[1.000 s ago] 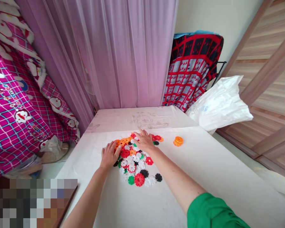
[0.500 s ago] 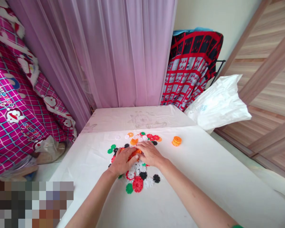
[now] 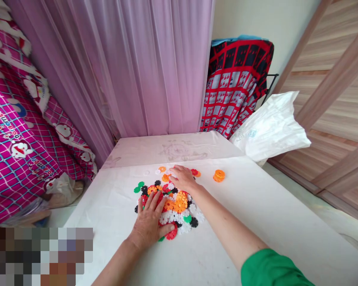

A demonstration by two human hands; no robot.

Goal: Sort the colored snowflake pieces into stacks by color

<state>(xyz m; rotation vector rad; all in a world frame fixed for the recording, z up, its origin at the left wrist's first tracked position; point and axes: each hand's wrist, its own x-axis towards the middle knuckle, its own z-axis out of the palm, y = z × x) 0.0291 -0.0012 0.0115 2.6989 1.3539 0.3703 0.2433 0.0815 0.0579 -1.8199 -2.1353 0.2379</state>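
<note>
A pile of plastic snowflake-shaped notched discs in orange, red, white, black and green lies on the white-covered table (image 3: 241,222). My left hand (image 3: 149,218) rests on the pile's near left side, fingers spread and thumb over a red disc (image 3: 172,232). Toward the far edge of the pile, my right hand (image 3: 183,178) reaches over white and red discs with its fingers apart; some fingertips are hard to make out. Between the hands, orange discs (image 3: 180,205) lie on top of the others. A small stack of orange discs (image 3: 219,176) stands apart to the right.
Two green discs (image 3: 139,187) sit at the pile's left edge. A white plastic bag (image 3: 271,129) hangs by the table's far right corner. Behind the table is a purple curtain (image 3: 155,71), with a red-and-black patterned cloth (image 3: 235,87) beside it.
My hands have moved apart from the middle of the pile. The left has come nearer, and the right has gone to the far side. Orange discs between them now show, more spread out.
</note>
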